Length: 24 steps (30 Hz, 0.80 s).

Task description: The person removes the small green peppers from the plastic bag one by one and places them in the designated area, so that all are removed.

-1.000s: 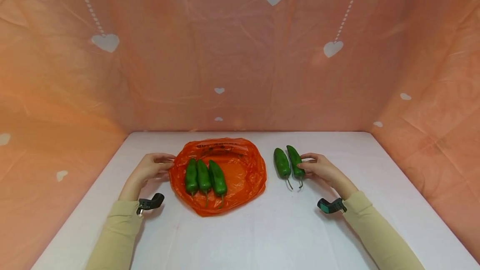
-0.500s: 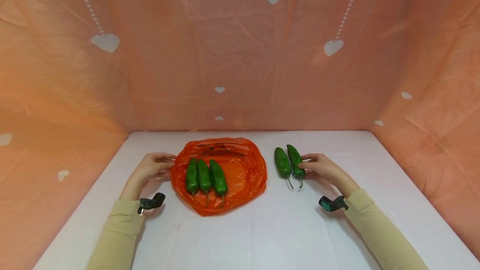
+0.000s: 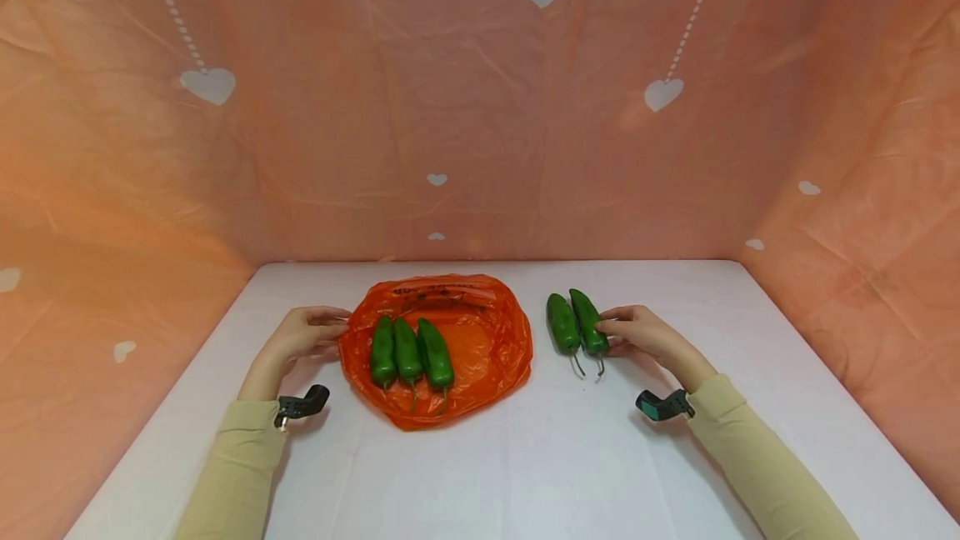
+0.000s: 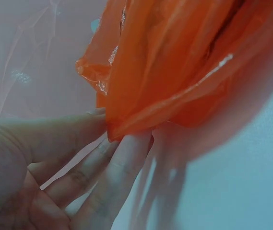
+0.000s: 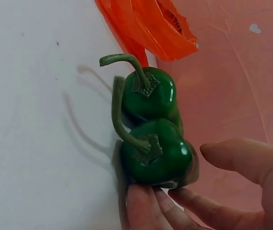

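An orange-red plastic bag (image 3: 480, 357) lies spread on the table with three green peppers (image 3: 408, 352) on it. My left hand (image 3: 303, 333) is at the bag's left edge. In the left wrist view, that hand's thumb and fingers (image 4: 119, 163) pinch the bag's edge. To the right of the bag, two more green peppers (image 3: 563, 325) lie side by side, stems toward me. My right hand (image 3: 641, 336) is beside the rightmost pepper (image 5: 158, 153). Its fingers (image 5: 143, 206) touch that pepper's side, while the thumb appears apart from it in the right wrist view.
A white table (image 3: 465, 482) stands before me, its far edge against an orange cloth backdrop (image 3: 480, 132) with printed hearts. Orange cloth also rises on both sides. Black devices (image 3: 303, 404) are strapped to both wrists.
The hands, bag and peppers keep nearly the same places. Only a slight shift of the whole head view shows.
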Motion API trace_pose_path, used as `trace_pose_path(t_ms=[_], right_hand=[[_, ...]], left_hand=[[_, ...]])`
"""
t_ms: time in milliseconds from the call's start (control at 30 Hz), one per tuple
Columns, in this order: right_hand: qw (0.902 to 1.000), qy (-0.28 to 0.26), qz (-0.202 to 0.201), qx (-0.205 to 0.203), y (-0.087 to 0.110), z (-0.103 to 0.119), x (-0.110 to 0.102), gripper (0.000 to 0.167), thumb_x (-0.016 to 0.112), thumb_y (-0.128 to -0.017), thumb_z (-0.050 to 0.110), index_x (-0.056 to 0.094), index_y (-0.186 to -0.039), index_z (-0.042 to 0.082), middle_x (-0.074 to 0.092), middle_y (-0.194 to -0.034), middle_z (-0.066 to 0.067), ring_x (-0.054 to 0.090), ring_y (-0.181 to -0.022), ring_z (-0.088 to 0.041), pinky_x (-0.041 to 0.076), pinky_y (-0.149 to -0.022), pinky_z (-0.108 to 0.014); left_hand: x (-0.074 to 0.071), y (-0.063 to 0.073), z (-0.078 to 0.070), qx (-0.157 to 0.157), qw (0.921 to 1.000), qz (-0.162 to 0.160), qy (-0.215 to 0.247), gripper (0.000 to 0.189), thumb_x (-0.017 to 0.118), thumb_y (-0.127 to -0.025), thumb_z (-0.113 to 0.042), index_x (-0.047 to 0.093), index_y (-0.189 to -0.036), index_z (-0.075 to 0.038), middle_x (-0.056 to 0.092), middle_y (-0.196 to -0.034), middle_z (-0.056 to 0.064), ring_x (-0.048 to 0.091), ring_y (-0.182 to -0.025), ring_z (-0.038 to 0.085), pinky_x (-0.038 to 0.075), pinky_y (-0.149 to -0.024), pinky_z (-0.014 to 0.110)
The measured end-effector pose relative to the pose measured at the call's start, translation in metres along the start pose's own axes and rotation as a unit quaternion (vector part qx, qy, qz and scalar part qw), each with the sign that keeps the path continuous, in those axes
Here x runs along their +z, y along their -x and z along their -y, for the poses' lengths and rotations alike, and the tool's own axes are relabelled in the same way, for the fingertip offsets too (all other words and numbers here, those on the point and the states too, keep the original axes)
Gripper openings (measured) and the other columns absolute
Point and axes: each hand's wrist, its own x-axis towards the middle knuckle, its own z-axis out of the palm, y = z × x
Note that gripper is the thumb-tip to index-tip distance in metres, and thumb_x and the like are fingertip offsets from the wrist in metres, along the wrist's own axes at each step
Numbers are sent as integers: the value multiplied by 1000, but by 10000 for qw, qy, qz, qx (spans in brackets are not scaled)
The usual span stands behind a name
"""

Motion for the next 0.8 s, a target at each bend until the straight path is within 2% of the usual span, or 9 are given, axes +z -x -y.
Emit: trace_pose_path(t_ms=[200,400,533,800], right_hand=[[10000,58,5,-58,3,-1,-2,54,55,-95,22,42,-130,-17,61,-106,-15,64,-81,-15,57,-73,-32],[9998,121,-152,20,1,-3,-6,53,55,-93,24,44,-128,-16,60,-105,-17,64,-82,-16,57,-72,-31],[9994,19,-260,226,0,-3,-6,49,55,-93,21,47,-128,-14,61,-106,-16,65,-81,-16,57,-72,-31],[9997,-70,-188,169,1,-2,-4,47,53,-96,11,41,-129,-19,59,-109,-21,64,-80,-14,57,-72,-31]], left_hand=[[0,-3,4,-80,9999,-8,88,42,61,-94,-13,52,-128,12,64,-110,23,69,-82,21,58,-74,34],[-1,-4,4,-112,9999,6,90,43,61,-95,-14,52,-128,11,64,-112,24,69,-84,22,57,-75,34],[-1,-3,3,-157,9998,40,110,44,61,-95,-15,52,-129,11,63,-114,25,69,-85,22,57,-76,35],[0,-1,3,-112,9998,59,158,44,60,-95,-15,51,-129,11,61,-117,27,69,-86,23,57,-77,36]])
